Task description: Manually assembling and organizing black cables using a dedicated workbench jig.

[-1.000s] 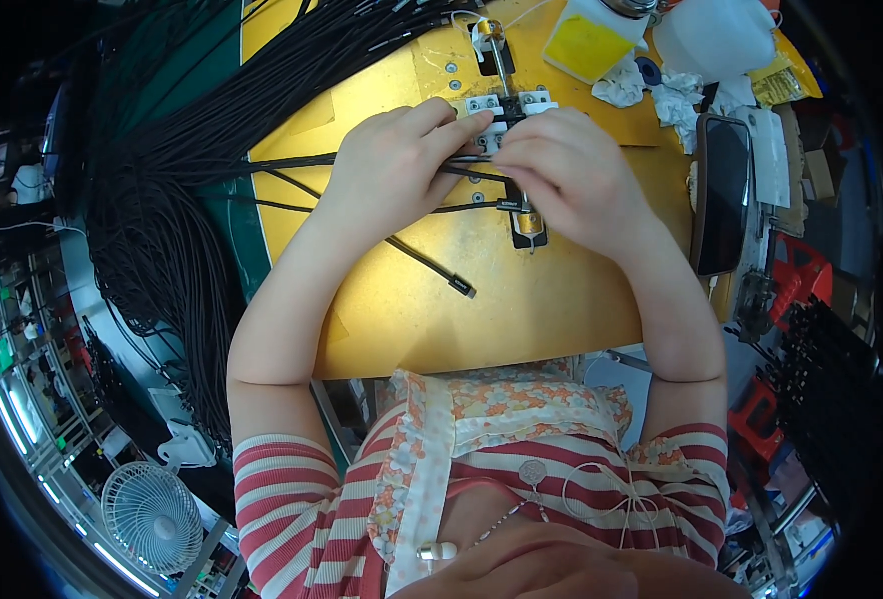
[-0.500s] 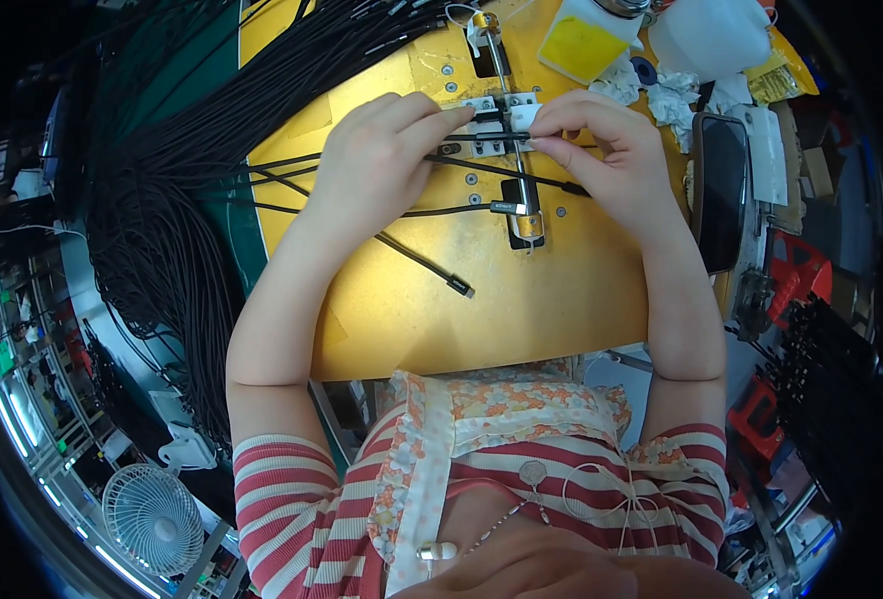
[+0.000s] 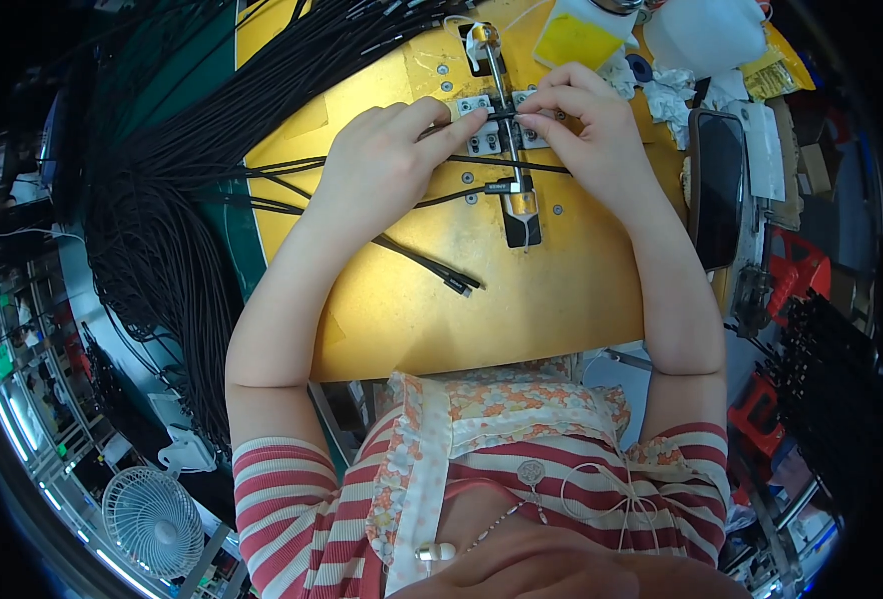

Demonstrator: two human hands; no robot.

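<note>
My left hand and my right hand meet over a small metal fixture on the yellow tabletop. Between their fingertips lies a black cable connector, level across the fixture. My left index finger and thumb close on its left end, while my right thumb and fingers pinch its right end. Just below, another black cable runs under my right hand. Nearer me, a cable plug rests by the lower end of a metal rod. Two cable ends lie together farther down the tabletop.
A large bundle of black cables covers the left side and reaches across the back. At the right are a phone, crumpled white tissue and a container with a yellow label. A white fan stands at lower left.
Both hands have shifted, bringing the connector to the fixture's upper part. A second cable end now lies beside the one nearest me. The plug by the rod has moved slightly away from me.
</note>
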